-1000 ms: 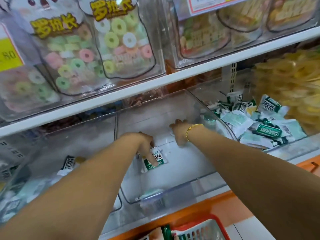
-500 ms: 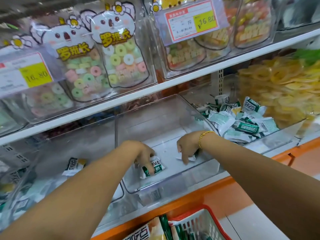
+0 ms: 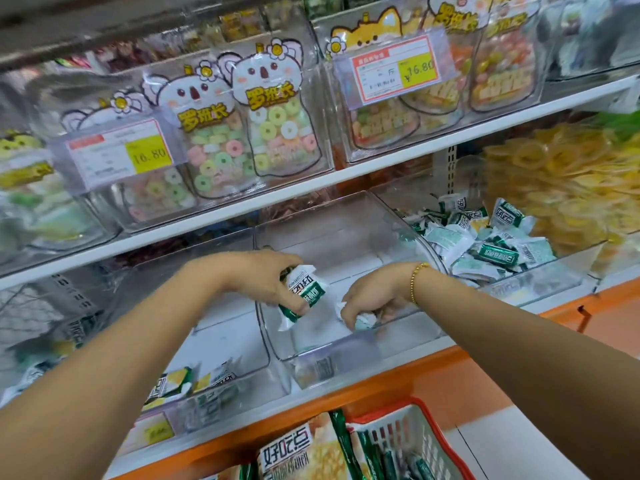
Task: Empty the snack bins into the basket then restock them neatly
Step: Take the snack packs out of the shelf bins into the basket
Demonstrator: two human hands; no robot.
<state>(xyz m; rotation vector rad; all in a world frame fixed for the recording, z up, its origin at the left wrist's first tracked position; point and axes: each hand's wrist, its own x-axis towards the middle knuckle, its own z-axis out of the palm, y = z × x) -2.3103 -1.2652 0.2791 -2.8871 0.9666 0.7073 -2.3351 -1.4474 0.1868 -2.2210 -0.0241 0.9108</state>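
Observation:
Both my hands are inside the clear middle snack bin (image 3: 346,351) on the lower shelf. My left hand (image 3: 266,282) grips a green-and-white snack packet (image 3: 303,289), lifted a little off the bin floor. With its fingers curled, my right hand (image 3: 372,297) holds a small crumpled white packet (image 3: 363,320) near the bin's front. The bin holds little else. A red basket (image 3: 412,431) sits below the shelf edge, with green packets and a large snack bag (image 3: 301,452) in it.
The bin to the right (image 3: 540,271) is heaped with green-and-white packets (image 3: 495,251). In the left bin (image 3: 242,382) lie a few yellow and green packets (image 3: 173,384). Candy bags (image 3: 277,129) and price tags (image 3: 398,71) line the upper shelf. Yellow dried slices (image 3: 561,174) fill the far right.
My left hand has lifted the green packet off the bin floor. My right hand has drawn toward the bin's front with a small packet in its fingers. The view has tilted upward.

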